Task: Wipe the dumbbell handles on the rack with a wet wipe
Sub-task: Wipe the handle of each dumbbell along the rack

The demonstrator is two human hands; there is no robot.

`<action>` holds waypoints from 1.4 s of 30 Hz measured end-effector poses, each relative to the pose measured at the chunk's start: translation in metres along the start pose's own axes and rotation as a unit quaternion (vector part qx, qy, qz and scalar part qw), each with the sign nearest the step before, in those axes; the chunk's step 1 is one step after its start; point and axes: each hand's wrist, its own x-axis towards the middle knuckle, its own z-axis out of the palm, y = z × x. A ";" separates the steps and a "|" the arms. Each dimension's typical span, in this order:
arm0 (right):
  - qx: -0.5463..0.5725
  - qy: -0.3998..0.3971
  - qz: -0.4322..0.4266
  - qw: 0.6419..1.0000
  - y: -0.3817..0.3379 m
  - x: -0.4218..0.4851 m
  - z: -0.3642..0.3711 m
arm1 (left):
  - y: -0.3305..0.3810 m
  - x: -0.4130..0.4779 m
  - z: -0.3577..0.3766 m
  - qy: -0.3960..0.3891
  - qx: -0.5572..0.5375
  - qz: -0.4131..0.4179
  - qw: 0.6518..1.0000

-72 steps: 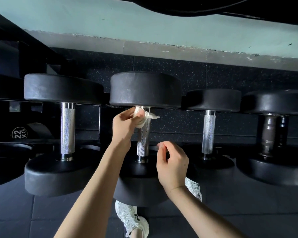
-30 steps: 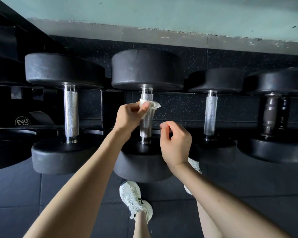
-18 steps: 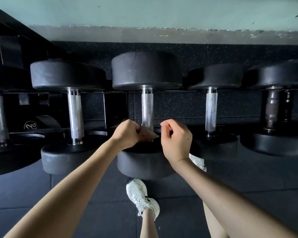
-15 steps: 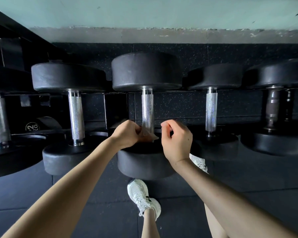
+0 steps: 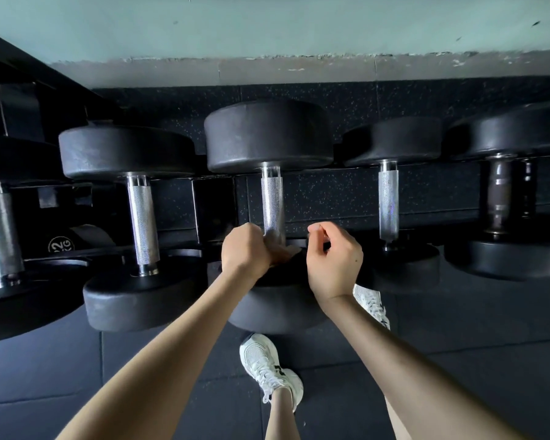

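Observation:
Black dumbbells with knurled silver handles lie side by side on a low black rack. My left hand grips the near end of the middle dumbbell's handle with a wet wipe bunched under its fingers; only a shaded corner of the wipe shows. My right hand hovers just right of that handle, fingers curled with thumb and forefinger pinched, holding nothing that I can see. The neighbouring handles, left and right, are bare.
A dark-handled dumbbell sits at the far right and another silver one at the far left. A pale green wall rises behind the rack. My white sneakers stand on black rubber floor tiles below.
My left hand has slid the wipe down the middle handle from its far end to its near end. The right hand has stayed beside it.

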 end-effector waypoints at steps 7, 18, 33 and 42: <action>0.010 -0.003 -0.011 1.000 0.000 0.001 -0.001 | -0.029 0.006 -0.014 -0.141 -0.204 0.061 0.967; -0.002 -0.021 0.007 1.000 -0.005 0.000 -0.004 | -0.022 -0.020 -0.023 -0.067 -0.166 0.083 0.980; 0.152 -0.394 0.227 0.878 -0.105 -0.013 0.003 | -0.038 -0.081 -0.060 0.191 -0.264 -0.061 0.943; 0.124 -0.398 0.192 0.888 -0.130 -0.034 0.047 | -0.087 -0.103 -0.092 0.077 -0.399 -0.047 0.912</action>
